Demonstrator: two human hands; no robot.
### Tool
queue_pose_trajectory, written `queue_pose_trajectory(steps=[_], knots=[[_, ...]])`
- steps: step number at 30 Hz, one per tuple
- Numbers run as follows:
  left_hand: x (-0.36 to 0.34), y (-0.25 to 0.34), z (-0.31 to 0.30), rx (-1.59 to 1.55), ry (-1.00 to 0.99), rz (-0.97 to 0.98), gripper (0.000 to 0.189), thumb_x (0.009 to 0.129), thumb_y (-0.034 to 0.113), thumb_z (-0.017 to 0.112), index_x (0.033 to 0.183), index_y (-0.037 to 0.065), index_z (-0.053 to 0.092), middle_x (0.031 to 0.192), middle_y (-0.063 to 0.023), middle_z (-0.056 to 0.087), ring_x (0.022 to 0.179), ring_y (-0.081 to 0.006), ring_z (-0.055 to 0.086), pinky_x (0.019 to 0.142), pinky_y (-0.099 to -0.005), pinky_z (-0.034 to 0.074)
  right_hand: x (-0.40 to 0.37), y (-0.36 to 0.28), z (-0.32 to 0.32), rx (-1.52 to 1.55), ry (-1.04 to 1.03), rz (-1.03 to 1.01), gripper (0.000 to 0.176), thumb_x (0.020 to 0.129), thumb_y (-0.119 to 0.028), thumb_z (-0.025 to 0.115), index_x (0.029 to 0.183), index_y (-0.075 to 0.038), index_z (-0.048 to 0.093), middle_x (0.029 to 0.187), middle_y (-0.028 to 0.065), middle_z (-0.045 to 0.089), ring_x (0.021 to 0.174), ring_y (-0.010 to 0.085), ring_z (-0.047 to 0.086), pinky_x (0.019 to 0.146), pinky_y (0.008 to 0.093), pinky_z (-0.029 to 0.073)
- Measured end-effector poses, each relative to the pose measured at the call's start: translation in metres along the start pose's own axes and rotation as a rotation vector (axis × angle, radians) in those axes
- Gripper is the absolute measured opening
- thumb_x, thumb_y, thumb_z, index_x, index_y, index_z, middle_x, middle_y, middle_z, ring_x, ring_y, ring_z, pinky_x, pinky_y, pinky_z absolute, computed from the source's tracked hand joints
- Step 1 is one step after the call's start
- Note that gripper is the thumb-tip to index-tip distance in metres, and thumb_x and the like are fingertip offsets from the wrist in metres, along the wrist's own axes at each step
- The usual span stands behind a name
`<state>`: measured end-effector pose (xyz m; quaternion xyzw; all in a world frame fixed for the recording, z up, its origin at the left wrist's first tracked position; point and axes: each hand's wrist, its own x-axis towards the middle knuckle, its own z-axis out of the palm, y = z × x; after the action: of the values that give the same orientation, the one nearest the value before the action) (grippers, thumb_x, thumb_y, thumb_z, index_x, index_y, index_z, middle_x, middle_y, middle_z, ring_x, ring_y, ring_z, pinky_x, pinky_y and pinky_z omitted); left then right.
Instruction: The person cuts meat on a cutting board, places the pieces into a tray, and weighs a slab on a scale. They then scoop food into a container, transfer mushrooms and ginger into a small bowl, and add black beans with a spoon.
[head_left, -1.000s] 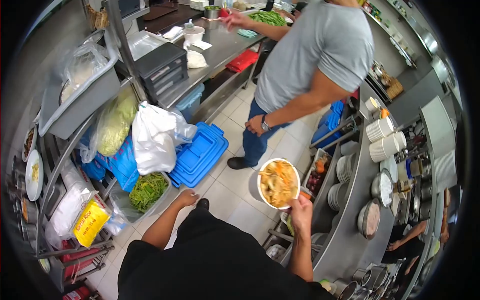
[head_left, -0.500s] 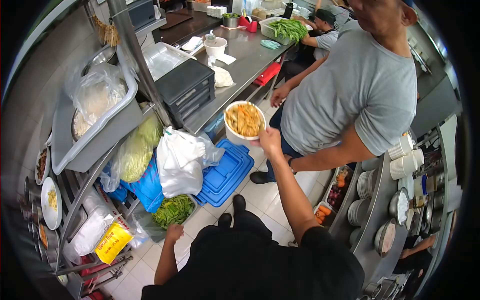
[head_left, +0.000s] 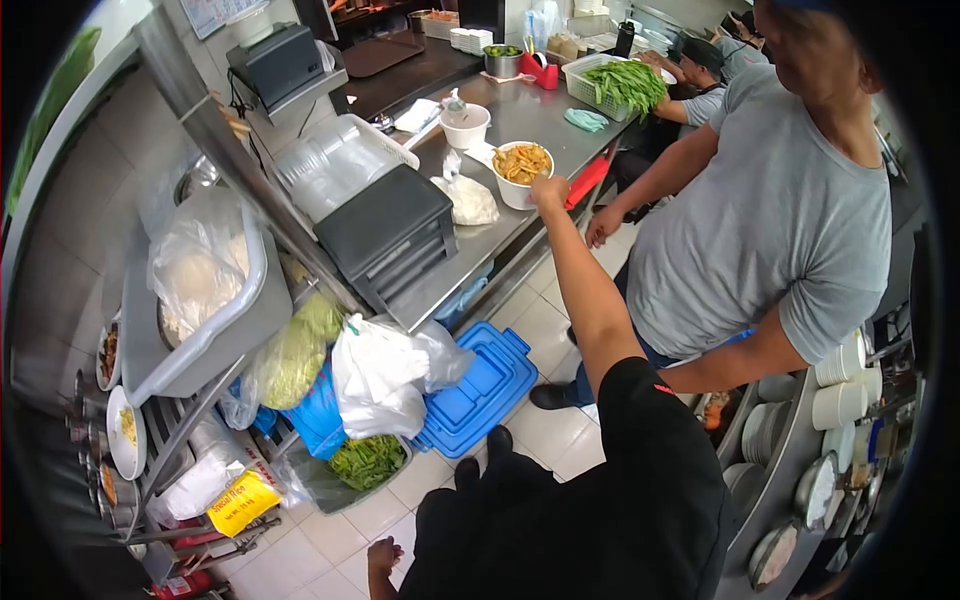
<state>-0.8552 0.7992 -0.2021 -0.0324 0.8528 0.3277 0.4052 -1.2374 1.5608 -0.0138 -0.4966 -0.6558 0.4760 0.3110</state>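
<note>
My right hand point(head_left: 550, 193) is stretched forward and grips the rim of a white food tub point(head_left: 517, 196). Brownish-orange cooked food point(head_left: 523, 162) fills the tub to near its top. In this view the tub overlaps the front edge of the steel table point(head_left: 545, 117), beside a tied plastic bag of white stuff point(head_left: 467, 201). A second white tub point(head_left: 465, 127) stands just behind, with a small bag in it. Low at my side hangs my left hand point(head_left: 384, 555), with nothing in it and its fingers loosely curled.
A person in a grey shirt point(head_left: 745, 210) stands close on my right. Near my feet lie a blue lidded box point(head_left: 485, 385) and a crate of green vegetables point(head_left: 370, 462). A black drawer unit point(head_left: 385, 225) occupies the table's left end. Stacked bowls point(head_left: 840, 400) line the right shelf.
My right hand has carried the tub forward, from over the floor gap to the table's edge. My view has shifted, and my left hand appears lower.
</note>
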Motion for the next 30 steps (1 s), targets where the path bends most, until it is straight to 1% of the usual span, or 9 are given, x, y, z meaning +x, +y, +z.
queue_pose_trajectory(steps=[4,5,6,9,14,16,22,24,30], knots=[[-0.009,0.064,-0.005,-0.610,0.107,-0.466,0.027,0.092,0.022,0.053,0.106,0.000,0.058,0.080,-0.0096,0.066,0.061,-0.0165,0.064,0.045,-0.0258,0.046,0.025,0.010,0.031,0.234,-0.125,0.165,0.021,0.078,-0.014,0.059,0.082,0.006,0.065,0.075,0.0174,0.067,0.067,0.0259,0.067,0.055,0.0382,0.052],[0.000,0.056,-0.009,-0.604,0.104,-0.451,0.027,0.092,0.021,0.054,0.108,0.000,0.058,0.080,-0.0095,0.066,0.061,-0.0165,0.064,0.046,-0.0257,0.046,0.023,0.008,0.031,-0.022,-0.313,-0.122,0.022,0.080,-0.015,0.058,0.086,0.005,0.063,0.076,0.0143,0.064,0.064,0.0235,0.063,0.054,0.0365,0.052],[0.008,0.049,-0.013,-0.595,0.093,-0.434,0.027,0.092,0.021,0.054,0.109,0.000,0.057,0.081,-0.0094,0.066,0.062,-0.0164,0.064,0.047,-0.0256,0.047,0.014,0.016,0.028,0.392,-0.470,-0.034,0.024,0.082,-0.018,0.059,0.092,0.004,0.061,0.082,0.0128,0.063,0.066,0.0224,0.062,0.053,0.0357,0.052],[0.046,0.062,-0.019,-0.469,0.054,-0.348,0.033,0.090,0.023,0.057,0.113,-0.001,0.056,0.081,-0.0104,0.066,0.062,-0.0165,0.065,0.047,-0.0258,0.047,-0.096,-0.012,-0.034,0.639,-0.742,-0.074,0.026,0.087,-0.013,0.058,0.111,-0.004,0.054,0.091,0.0088,0.062,0.078,0.0193,0.063,0.063,0.0342,0.054],[0.129,0.128,-0.016,-0.193,-0.076,-0.118,0.056,0.093,0.040,0.051,0.131,0.000,0.044,0.081,-0.0126,0.066,0.061,-0.0153,0.063,0.049,-0.0258,0.047,-0.221,0.088,-0.149,0.377,-1.367,-0.133,0.024,0.091,-0.015,0.059,0.111,-0.004,0.054,0.091,0.0069,0.063,0.080,0.0189,0.065,0.068,0.0329,0.055],[0.190,0.134,-0.011,-0.327,-0.236,-0.135,0.058,0.097,0.048,0.035,0.138,0.008,0.041,0.086,-0.0113,0.065,0.062,-0.0173,0.060,0.051,-0.0300,0.049,-0.280,0.107,-0.239,0.111,-1.240,-0.017,0.020,0.088,-0.007,0.055,0.107,-0.003,0.057,0.090,0.0075,0.063,0.077,0.0185,0.065,0.067,0.0323,0.055],[0.240,0.236,0.053,0.356,-0.617,0.277,0.072,0.089,0.011,0.050,0.150,0.013,0.012,0.106,-0.0123,0.059,0.079,-0.0192,0.057,0.056,-0.0354,0.051,-0.450,0.239,-0.470,0.175,-0.454,0.055,0.037,0.072,0.006,0.043,0.104,-0.001,0.060,0.082,0.0086,0.062,0.078,0.0172,0.065,0.059,0.0321,0.051],[0.238,0.260,0.083,0.571,-0.746,0.318,0.069,0.090,0.014,0.051,0.150,0.012,0.015,0.101,-0.0120,0.059,0.076,-0.0187,0.056,0.056,-0.0353,0.051,-0.532,0.207,-0.544,0.025,-0.125,0.208,0.017,0.090,-0.010,0.051,0.103,-0.002,0.058,0.086,0.0063,0.062,0.076,0.0139,0.064,0.067,0.0301,0.052],[0.188,0.272,0.184,1.012,-0.858,0.143,0.071,0.089,0.014,0.052,0.149,0.011,0.015,0.093,-0.0102,0.057,0.070,-0.0168,0.054,0.050,-0.0339,0.049,-0.736,0.173,-0.696,-0.201,0.446,0.309,0.017,0.084,-0.005,0.052,0.099,-0.001,0.058,0.076,0.0039,0.065,0.070,0.0113,0.062,0.065,0.0271,0.050]])
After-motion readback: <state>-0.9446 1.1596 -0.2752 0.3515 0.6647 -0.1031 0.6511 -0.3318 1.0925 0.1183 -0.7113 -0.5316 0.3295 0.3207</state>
